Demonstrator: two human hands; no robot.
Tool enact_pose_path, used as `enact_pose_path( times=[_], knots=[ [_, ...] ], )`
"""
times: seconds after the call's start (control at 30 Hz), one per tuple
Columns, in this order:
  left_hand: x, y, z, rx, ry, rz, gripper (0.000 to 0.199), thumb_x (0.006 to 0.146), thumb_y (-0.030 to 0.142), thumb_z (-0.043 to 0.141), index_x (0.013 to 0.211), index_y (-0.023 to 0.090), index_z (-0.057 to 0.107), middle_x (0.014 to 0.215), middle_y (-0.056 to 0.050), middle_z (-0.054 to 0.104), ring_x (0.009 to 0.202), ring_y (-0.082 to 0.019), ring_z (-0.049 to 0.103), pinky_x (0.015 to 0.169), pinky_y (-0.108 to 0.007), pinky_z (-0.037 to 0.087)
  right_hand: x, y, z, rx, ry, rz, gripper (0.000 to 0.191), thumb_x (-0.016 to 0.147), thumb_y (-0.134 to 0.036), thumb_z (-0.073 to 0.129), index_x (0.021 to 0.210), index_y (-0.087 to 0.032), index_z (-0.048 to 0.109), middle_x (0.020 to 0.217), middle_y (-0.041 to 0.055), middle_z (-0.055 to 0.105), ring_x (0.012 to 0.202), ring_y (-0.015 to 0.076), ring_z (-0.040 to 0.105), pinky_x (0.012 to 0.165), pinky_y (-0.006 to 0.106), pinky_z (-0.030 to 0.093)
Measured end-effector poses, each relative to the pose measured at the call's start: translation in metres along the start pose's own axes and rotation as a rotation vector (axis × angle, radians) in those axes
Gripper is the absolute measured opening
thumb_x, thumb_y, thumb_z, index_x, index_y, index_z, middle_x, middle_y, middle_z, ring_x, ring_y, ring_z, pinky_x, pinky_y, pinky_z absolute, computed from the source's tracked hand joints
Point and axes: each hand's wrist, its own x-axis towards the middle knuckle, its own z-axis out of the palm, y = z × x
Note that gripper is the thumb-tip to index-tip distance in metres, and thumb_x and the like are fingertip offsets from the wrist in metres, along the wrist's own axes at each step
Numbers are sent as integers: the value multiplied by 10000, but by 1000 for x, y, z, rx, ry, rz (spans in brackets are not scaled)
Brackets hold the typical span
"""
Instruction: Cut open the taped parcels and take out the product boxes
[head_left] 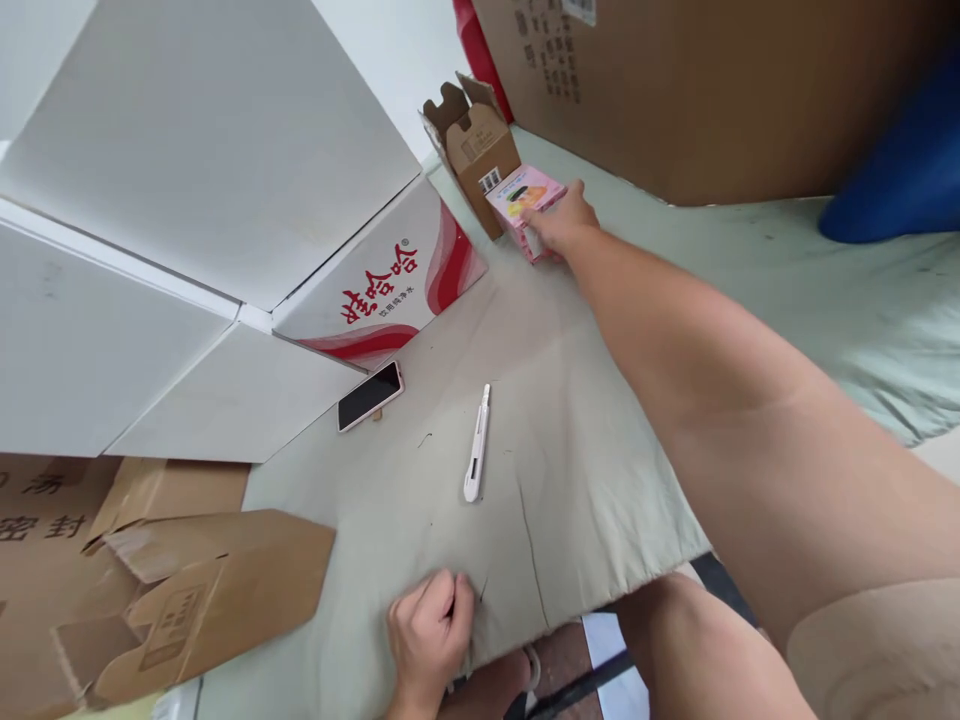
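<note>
Across the tabletop [577, 440], I see the right hand [568, 220] clasping a pink box [519, 190], well apart from the fisted, empty-looking left hand [431, 625].

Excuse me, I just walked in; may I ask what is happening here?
The person's right hand holds a pink box beside an open brown carton. The left hand, curled into a fist, is at the near edge of the cloth-covered table. A white cutter lies between the hands, and a phone lies farther left.
</note>
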Motion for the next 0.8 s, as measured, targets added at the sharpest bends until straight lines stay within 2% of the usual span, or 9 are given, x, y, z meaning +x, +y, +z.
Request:
enact_pose_path(
  times=[0.1,0.17,0.3,0.4,0.47,0.57,0.63,0.7,0.8],
  knots=[
    [-4,0,3,-14,1,-54,492,992,225,454,505,191,397,438,40,416,408,-86,338,498,-288,251,-2,8,3,-1,-53,-2,1007,853,-562,714,1608,-194,157,1388,178,611,1020,229,702,821,376,592],
    [-3,2,3,-28,-19,-90,490,987,239,442,500,192,427,433,29,440,410,-89,353,515,-298,244,-18,11,-4,-37,-76,-34,1040,837,-538,739,1627,-215,143,1374,166,626,983,238,708,777,370,597],
    [3,14,-3,-52,-290,-220,425,953,243,460,543,191,558,489,-22,560,470,-118,465,545,-316,216,-80,4,-21,-303,-118,-195,736,872,-406,723,1502,-160,433,1340,186,646,1089,267,683,908,398,537],
    [5,22,-8,-120,-331,-307,358,942,265,501,629,194,660,604,-58,671,558,-149,559,558,-310,230,-141,-15,-10,-485,-205,-361,507,859,-301,715,1329,-155,590,1307,174,666,1085,259,677,965,409,500],
    [5,25,-9,-186,-335,-336,302,935,285,526,722,201,723,696,-69,729,612,-165,607,571,-304,272,-189,-33,14,-559,-318,-513,389,832,-260,722,1204,-171,649,1251,142,689,995,235,694,933,393,518],
    [2,26,-9,-281,-323,-374,284,928,300,535,803,194,767,745,-97,754,683,-207,664,599,-312,342,-277,-66,62,-686,-573,-879,345,842,-269,702,1178,-199,666,1249,109,687,989,225,700,893,369,543],
    [0,28,-8,-342,-303,-384,293,926,311,531,832,187,780,776,-114,766,731,-236,694,630,-327,388,-342,-88,97,-765,-734,-1137,430,867,-289,681,1292,-248,628,1351,86,649,1104,247,681,881,370,547],
    [-2,29,-8,-395,-282,-381,296,920,310,529,860,181,788,813,-130,776,770,-261,713,656,-348,426,-400,-109,132,-853,-820,-1338,597,882,-288,668,1456,-332,510,1496,51,559,1204,274,647,813,367,546],
    [-4,29,-8,-447,-261,-369,292,906,315,544,879,169,796,824,-150,775,792,-288,724,670,-374,465,-458,-132,180,-992,-864,-1402,842,855,-267,725,1582,-406,324,1604,42,445,1152,280,668,748,363,528]
  ],
)
